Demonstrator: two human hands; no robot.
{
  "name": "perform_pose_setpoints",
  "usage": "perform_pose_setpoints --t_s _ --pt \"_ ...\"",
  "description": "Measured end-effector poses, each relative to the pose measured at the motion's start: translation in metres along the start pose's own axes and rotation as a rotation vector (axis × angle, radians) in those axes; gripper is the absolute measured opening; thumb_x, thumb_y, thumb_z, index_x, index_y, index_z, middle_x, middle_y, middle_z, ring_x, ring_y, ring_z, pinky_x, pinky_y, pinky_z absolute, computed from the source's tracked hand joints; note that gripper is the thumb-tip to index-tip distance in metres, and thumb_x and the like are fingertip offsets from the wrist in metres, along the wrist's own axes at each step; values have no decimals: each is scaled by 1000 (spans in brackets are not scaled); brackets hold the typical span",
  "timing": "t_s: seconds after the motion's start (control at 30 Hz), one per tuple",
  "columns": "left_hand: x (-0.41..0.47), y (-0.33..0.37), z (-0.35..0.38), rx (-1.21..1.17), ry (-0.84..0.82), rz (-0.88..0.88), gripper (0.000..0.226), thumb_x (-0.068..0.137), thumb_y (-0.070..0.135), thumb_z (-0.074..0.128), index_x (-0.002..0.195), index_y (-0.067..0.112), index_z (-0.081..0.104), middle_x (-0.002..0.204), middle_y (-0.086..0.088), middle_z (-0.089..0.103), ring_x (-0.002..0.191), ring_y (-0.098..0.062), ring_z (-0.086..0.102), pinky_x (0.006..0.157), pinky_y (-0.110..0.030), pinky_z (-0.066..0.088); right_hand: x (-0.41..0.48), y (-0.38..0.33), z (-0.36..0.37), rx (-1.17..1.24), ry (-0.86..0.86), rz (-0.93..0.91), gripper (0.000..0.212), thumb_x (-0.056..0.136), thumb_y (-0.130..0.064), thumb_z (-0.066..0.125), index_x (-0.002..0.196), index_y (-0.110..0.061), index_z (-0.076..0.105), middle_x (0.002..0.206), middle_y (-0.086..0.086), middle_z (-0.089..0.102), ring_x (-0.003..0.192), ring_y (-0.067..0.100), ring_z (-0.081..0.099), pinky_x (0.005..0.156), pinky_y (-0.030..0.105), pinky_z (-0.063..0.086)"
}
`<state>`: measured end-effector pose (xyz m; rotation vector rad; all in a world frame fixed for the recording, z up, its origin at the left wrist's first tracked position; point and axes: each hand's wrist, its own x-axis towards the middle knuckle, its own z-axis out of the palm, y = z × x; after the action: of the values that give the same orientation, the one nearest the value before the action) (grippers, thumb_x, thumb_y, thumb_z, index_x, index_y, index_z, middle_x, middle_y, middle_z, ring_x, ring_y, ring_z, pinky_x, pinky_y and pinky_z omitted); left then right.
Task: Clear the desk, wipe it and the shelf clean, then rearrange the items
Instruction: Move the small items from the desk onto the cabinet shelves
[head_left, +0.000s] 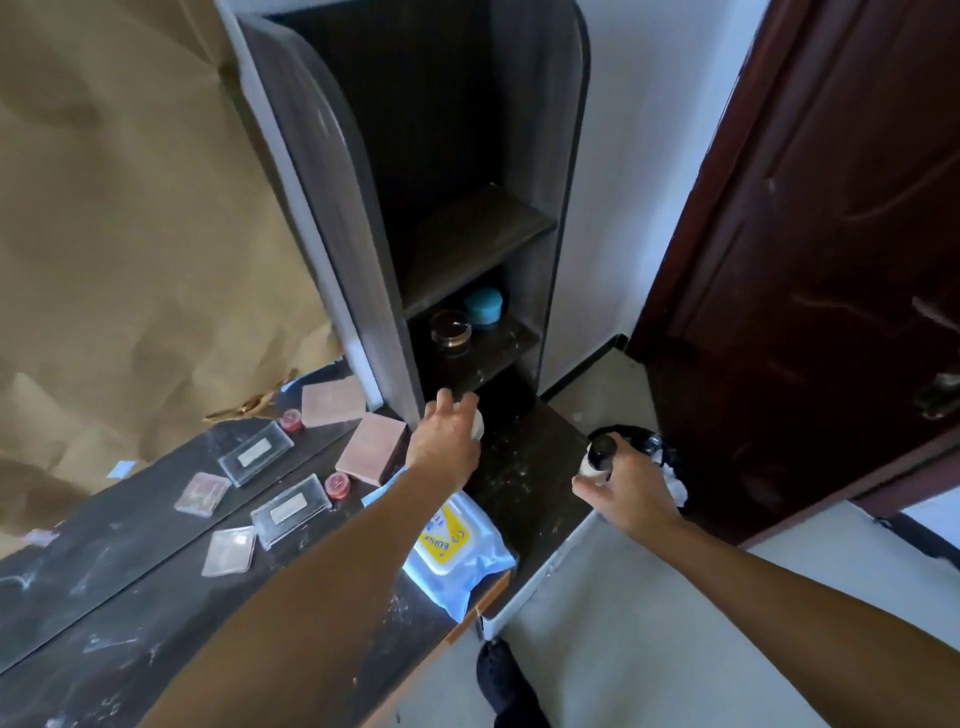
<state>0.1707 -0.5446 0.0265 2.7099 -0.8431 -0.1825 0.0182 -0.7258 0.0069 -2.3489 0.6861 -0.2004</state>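
A person's left hand (445, 439) curls round a small white container (478, 423), mostly hidden by the fingers, at the foot of the shelf unit (332, 218); the right hand (626, 486) grips a cream bottle with a black cap (597, 460) upright, past the right edge of the dusty dark desk (524, 483), beside a black-lined bin (657, 449). Under the left forearm lies a blue pack of wet wipes (460, 551); left of it sit a pink box (371, 449), a small red jar (337, 486) and a clear case (291, 510). On the lowest shelf stand 2 jars, 1 of dark glass (450, 332), 1 blue-lidded (483, 306); the shelf above is bare.
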Motion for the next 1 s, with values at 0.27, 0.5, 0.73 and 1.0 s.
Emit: perform_pose_setpoints --t_s 0.27,0.5,0.73,1.0 --pt "94 -8 10 20 -58 -116 56 83 13 63 131 8 33 128 -16 42 116 -35 49 91 -42 45 85 25 -14 -43 -32 30 29 72 -29 74 88 -14 55 77 -2 56 79 22 58 69 25 38" --pt "126 -19 28 -20 -40 -201 71 82 0 57 145 14 27 138 -17 32 125 -32 40 103 -36 38 158 2 5 -4 -95 -109 28 72 -29 74 90 -14 59 78 -3 61 73 13 58 67 24 41" --pt "129 -17 40 -149 34 -371 58 84 4 54 140 15 38 136 -14 36 117 -34 49 99 -40 43 238 -46 45 48 -185 -234 44 75 -32 72 111 -13 53 102 6 67 94 24 65 79 32 52" --pt "136 -1 45 -160 147 -468 49 86 9 60 133 15 52 123 -14 52 100 -33 60 84 -38 47 282 -52 77 25 -197 -270 50 78 -34 73 112 -4 53 103 13 66 96 30 64 78 36 50"
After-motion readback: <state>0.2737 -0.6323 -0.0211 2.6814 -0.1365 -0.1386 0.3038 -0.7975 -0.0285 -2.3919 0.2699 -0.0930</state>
